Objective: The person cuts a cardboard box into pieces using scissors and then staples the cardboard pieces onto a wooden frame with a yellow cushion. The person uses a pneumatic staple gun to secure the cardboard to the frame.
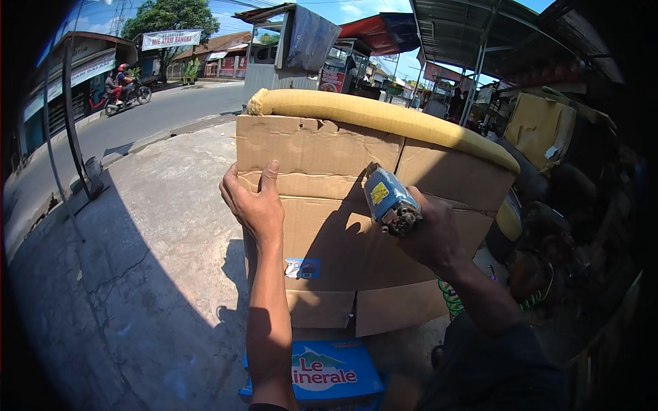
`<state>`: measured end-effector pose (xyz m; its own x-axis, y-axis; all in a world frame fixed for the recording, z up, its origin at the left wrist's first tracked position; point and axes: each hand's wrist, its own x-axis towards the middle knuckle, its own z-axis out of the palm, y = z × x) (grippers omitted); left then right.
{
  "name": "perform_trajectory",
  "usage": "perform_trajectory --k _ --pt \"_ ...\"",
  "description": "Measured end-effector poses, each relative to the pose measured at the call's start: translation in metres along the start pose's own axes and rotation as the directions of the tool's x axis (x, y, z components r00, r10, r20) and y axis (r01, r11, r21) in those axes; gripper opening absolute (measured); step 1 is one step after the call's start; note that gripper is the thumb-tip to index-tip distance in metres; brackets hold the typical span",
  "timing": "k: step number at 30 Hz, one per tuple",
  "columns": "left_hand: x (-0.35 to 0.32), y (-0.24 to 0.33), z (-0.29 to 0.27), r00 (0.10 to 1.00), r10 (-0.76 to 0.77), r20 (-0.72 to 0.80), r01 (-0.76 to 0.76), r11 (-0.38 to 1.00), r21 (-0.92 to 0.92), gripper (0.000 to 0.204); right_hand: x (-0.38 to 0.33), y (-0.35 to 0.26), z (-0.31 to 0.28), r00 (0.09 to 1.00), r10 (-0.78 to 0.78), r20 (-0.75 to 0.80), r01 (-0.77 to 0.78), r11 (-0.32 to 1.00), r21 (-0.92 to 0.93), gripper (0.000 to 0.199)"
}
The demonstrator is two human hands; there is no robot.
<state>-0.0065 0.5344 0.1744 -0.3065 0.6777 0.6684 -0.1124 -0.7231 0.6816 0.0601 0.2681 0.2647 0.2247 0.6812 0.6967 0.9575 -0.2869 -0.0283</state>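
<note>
Closed around a boxy blue tool (387,195), the right hand (439,233) at three o'clock aims its nose at the brown cardboard (315,226) filling the centre; whether they touch, I cannot tell. At nine o'clock the left hand (259,211) spreads thumb from fingers at the cardboard's edge, apparently steadying it; any pinch is hidden. Toward six, a blue carton (336,353) carries large lettering beneath a mountain emblem. A small printed label (302,268) sits near seven. Yellow padding (384,115) follows the far edge, twelve to two. Distant, between ten and eleven, a white banner (171,39) bears red lettering.
</note>
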Motion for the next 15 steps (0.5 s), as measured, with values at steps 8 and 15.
perform_trajectory --k 8,15 --pt "-0.006 -0.003 0.008 0.999 0.038 -0.034 -0.039 0.999 -0.013 0.067 -0.012 0.025 0.002 0.991 -0.05 -0.127 0.058 0.996 0.06 0.045" --pt "-0.005 -0.002 0.004 1.0 0.019 -0.001 -0.019 1.0 0.009 0.065 -0.017 0.03 -0.023 0.987 -0.036 -0.157 0.05 0.995 0.085 0.04"
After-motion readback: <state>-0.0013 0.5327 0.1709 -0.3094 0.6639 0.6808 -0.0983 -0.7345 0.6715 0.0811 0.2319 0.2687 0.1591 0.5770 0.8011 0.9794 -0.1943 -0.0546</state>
